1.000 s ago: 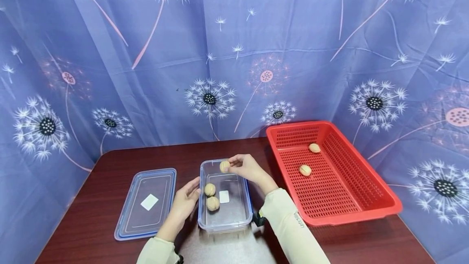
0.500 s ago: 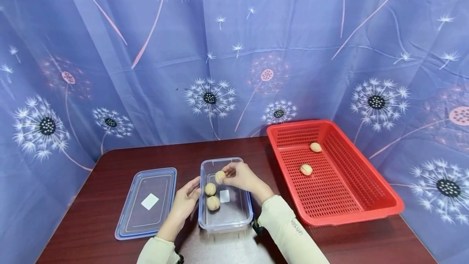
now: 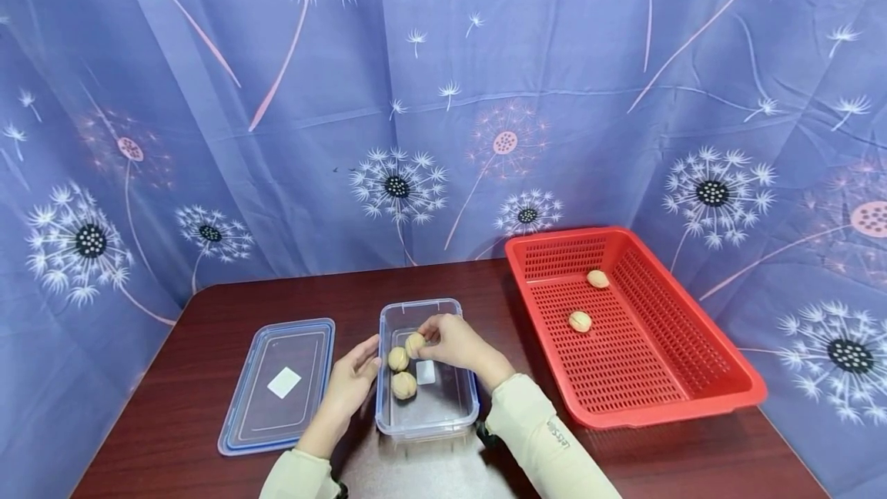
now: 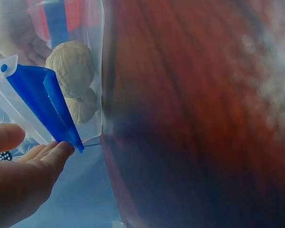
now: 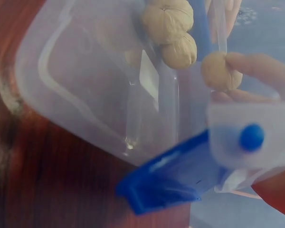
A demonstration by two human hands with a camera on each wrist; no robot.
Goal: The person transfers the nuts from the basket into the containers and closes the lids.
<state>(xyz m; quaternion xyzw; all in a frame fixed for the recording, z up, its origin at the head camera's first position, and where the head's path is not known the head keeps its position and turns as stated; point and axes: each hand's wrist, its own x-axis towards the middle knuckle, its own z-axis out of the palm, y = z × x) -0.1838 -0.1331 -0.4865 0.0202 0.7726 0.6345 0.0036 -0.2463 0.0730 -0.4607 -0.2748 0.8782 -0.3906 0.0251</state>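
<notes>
A clear plastic food box (image 3: 450, 423) with a blue-edged rim stands in the middle of the table. My right hand (image 3: 453, 343) reaches inside, pinching a walnut (image 3: 415, 345) between thumb and fingers low in the box. Just left of it two more walnuts lie on the box floor, the upper walnut (image 3: 398, 359) and the lower walnut (image 3: 404, 386). Outside the box's left wall is my left hand (image 3: 348, 383); in the left wrist view its fingertips touch a blue side clip (image 4: 45, 102), thumb apart. A similar blue clip (image 5: 175, 173) shows in the right wrist view.
On the left lies the clear lid (image 3: 277, 414) with a blue edge and a white label. At the right a red perforated basket (image 3: 665, 412) holds two walnuts, one near its middle (image 3: 580, 321). A blue patterned cloth (image 3: 312, 199) hangs behind the table.
My right hand has moved the pinched walnut left, toward me and down, from the box's back right corner to beside the other two walnuts. The left hand has stayed in place.
</notes>
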